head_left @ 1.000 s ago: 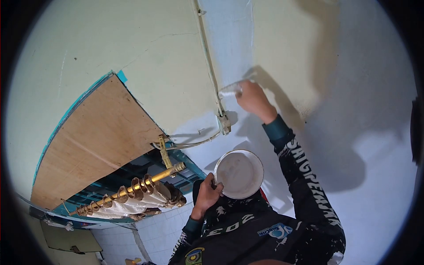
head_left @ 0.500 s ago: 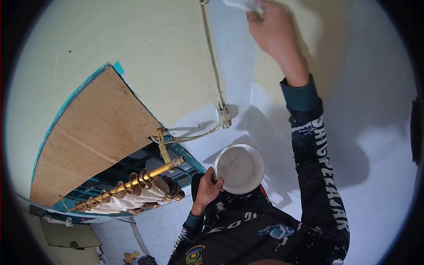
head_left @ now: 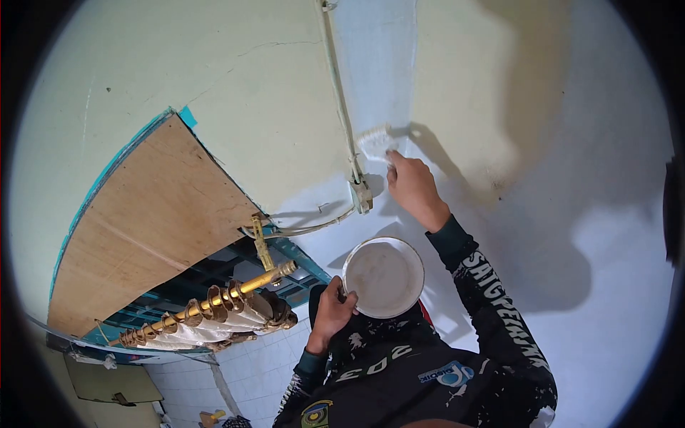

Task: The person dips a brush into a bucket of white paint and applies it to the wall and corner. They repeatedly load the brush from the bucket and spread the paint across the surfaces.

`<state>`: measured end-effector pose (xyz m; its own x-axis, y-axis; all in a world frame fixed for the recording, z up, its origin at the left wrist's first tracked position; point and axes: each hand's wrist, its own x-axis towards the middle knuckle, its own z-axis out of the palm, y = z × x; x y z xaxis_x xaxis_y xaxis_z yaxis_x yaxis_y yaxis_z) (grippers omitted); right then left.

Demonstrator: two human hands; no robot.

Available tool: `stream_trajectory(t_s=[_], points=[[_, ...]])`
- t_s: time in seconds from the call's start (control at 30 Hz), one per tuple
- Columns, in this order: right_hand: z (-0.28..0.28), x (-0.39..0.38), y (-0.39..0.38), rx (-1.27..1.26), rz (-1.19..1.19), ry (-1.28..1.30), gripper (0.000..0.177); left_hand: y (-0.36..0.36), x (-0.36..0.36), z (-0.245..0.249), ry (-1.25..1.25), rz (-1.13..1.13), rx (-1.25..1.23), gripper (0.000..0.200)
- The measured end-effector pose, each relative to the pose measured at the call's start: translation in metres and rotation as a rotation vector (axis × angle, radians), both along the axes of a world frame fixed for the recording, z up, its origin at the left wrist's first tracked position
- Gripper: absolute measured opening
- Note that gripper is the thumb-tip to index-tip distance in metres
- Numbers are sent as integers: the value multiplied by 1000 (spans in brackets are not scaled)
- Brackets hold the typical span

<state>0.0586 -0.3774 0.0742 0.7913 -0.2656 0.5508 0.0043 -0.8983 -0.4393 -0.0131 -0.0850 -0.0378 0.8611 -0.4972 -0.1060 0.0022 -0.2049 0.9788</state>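
My right hand is closed around a paintbrush loaded with white paint, its wide bristles at the wall beside the cable conduit. A pale freshly coated strip runs up the wall above the brush, bordered by cream wall. Lower down, my left hand grips the rim of a round white tub, thumb over the edge. Whitish paint lies in the tub, which is held in front of my chest.
A conduit leads down to a wall box with loose cables. At the left, a brown board covers part of a teal-framed opening. A gold curtain rod with a gathered curtain juts out near my left hand.
My right hand has come down with the paintbrush from the top of the view to just above the tub. My left hand and the tub have barely shifted.
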Motion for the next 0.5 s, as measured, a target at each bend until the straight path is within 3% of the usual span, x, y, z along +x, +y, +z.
stream_trajectory(t_s=[0.13, 0.27, 0.33, 0.47, 0.5], points=[[-8, -7, -7, 68, -12, 123, 17, 1, -2, 7, -16, -1, 15, 15], [26, 13, -6, 133, -11, 142, 18, 4, -3, 2, -24, 2, 1, 15], [65, 19, -1, 148, -16, 87, 29, 3, -5, 9, -13, -5, 9, 15], [116, 27, -3, 139, -23, -300, 27, 1, -5, 9, -21, 4, 23, 14], [139, 21, 1, 142, -19, -274, 28, 0, -5, 9, -14, -1, 20, 14]])
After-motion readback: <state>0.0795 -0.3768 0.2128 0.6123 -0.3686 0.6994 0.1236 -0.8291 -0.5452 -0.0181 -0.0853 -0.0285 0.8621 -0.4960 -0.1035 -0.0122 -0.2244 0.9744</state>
